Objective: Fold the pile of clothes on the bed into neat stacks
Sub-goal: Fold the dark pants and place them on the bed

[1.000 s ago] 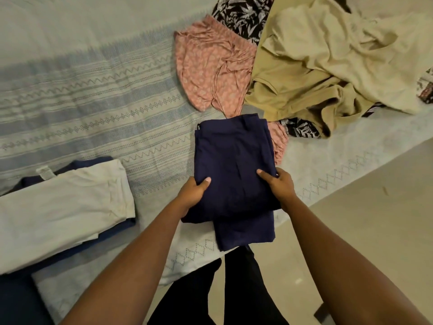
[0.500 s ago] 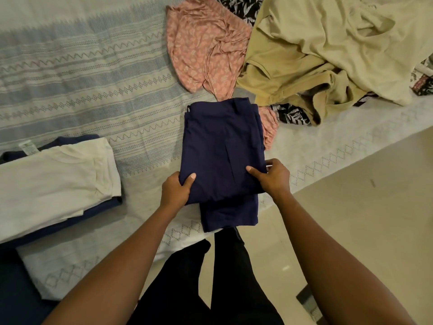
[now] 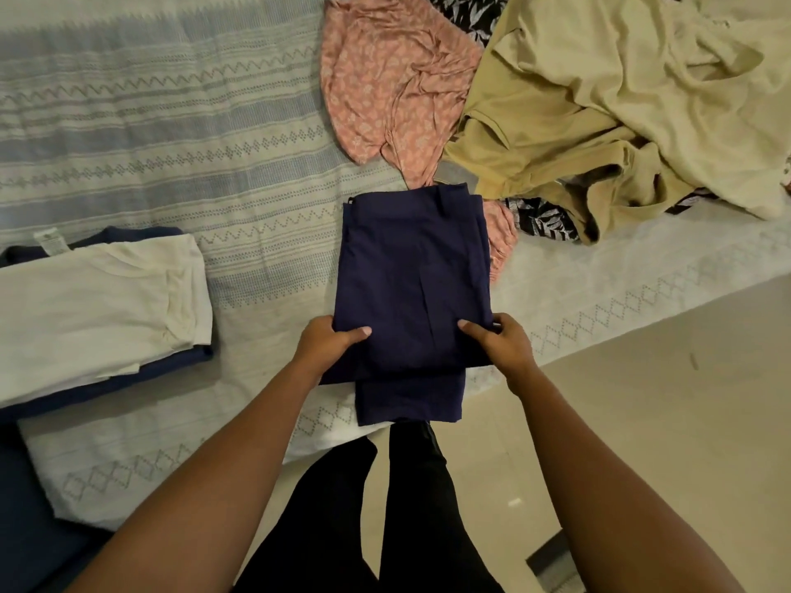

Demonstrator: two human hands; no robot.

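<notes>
Folded navy garment [image 3: 411, 284] at near edge of bed [image 3: 257, 258] — soft, light, likely to slump. Pinched at both side edges by left hand [image 3: 329, 342] and right hand [image 3: 498, 342], thumbs on top.

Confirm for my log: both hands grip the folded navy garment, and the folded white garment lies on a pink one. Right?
No. The head view shows the folded white garment lying on a dark blue garment, not a pink one; the pink garment lies crumpled farther off. The left hand and right hand do grip the folded navy garment.
</notes>
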